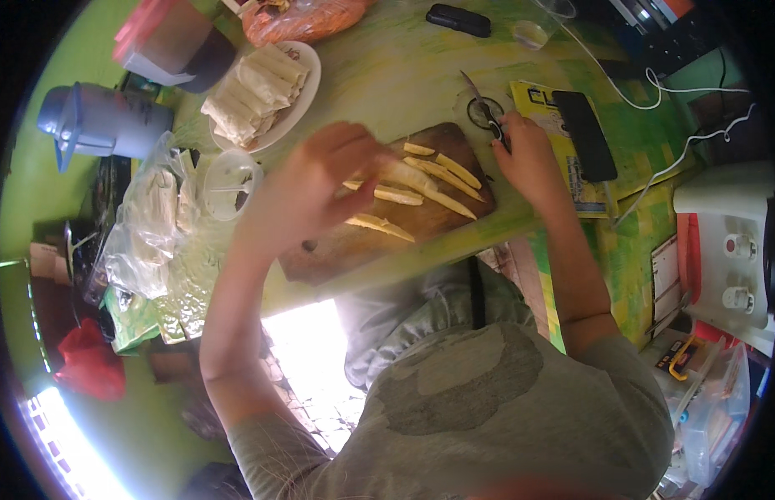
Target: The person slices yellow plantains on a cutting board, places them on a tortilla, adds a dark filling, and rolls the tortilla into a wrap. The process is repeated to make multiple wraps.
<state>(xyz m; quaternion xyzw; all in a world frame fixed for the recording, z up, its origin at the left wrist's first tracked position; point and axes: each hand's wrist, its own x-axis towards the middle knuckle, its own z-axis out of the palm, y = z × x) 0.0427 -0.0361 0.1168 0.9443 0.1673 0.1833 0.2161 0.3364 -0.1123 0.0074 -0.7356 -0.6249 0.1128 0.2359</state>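
On the brown wooden cutting board (321, 262) lie several long yellow strips that look like cut banana (459, 170). My left hand (325, 179) hovers over the board's left half, smeared by motion, its thumb and fingers curved toward the strips. A pale blurred piece (404, 177) shows right by its fingertips; whether they grip it cannot be made out. To the right of the board, my right hand (525, 154) is closed round the dark handle of a small knife (479, 102). The blade points away from me, above a clear round lid (481, 114).
Pale rolled wraps (258, 92) are piled on a white plate (308, 92) at the far left. Nearer stand a clear cup (232, 185), a plastic bag (154, 217) and a blue jug (104, 121). On the right, a black phone (585, 136) rests on a yellow packet (533, 98).
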